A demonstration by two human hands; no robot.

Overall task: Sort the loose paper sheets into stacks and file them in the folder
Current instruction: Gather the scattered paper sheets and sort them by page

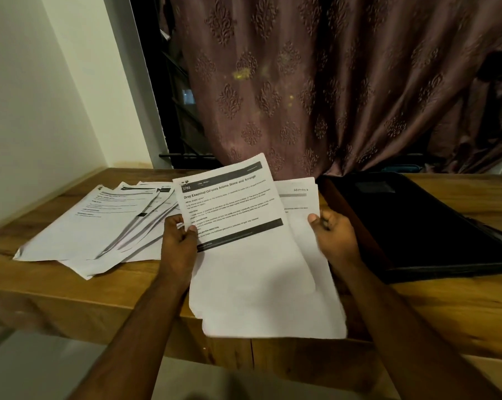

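The desk (70,295) carries everything; the shut folder (417,226) waits at 3 o'clock, loose sheets (99,226) fan at 9 o'clock, probably unsorted; at centre the left hand (179,241) pinches a printed page (232,203) for reading; the right hand (334,235) grips the stack (301,284) behind.

Both forearms enter from bottom of frame, converging toward centre. Left hand (178,239) mid-frame, thumb pinching on top. Right hand (332,235) just right of centre, fingers curled, thumb up.
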